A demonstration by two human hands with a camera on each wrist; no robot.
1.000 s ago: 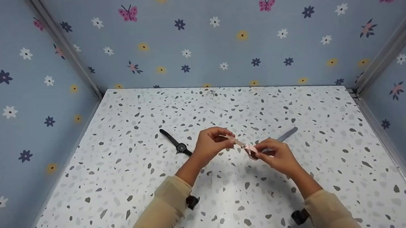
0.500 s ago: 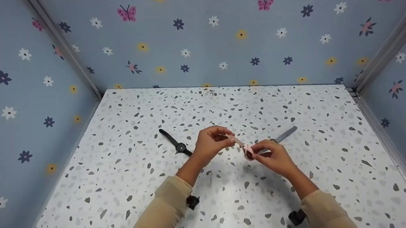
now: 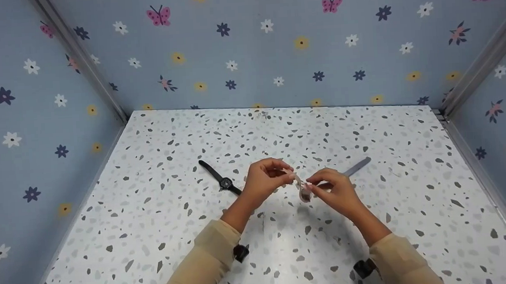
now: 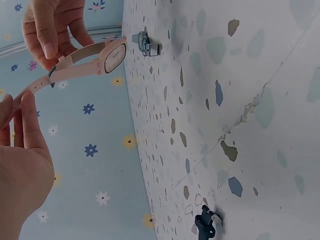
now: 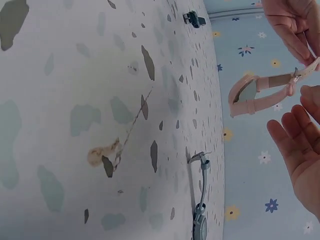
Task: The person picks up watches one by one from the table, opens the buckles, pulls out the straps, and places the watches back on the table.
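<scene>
A pink wristwatch (image 3: 305, 195) hangs between both hands above the table, its strap looped through the buckle (image 5: 296, 76). My left hand (image 3: 266, 176) pinches the punched end of the strap (image 4: 31, 89). At the buckle, the thumb and fingertips of my right hand (image 3: 337, 189) pinch the strap. The watch's case (image 4: 114, 56) faces away from the hands at the far end of the loop. To the left lies a black wristwatch (image 3: 225, 183), partly covered by the left wrist. A grey-blue wristwatch strap (image 3: 357, 166) shows behind the right hand, which hides the rest.
The speckled white table (image 3: 252, 133) meets a blue back panel (image 3: 255, 41) printed with flowers and butterflies. Side panels on metal rails (image 3: 83, 55) stand left and right. A small dark camera (image 3: 241, 252) sits on the left sleeve, another camera (image 3: 365, 268) on the right one.
My right hand has moved left toward the left hand, its fingers shifting to the buckle. The pink wristwatch's case has swung left and downward. My left hand has barely moved.
</scene>
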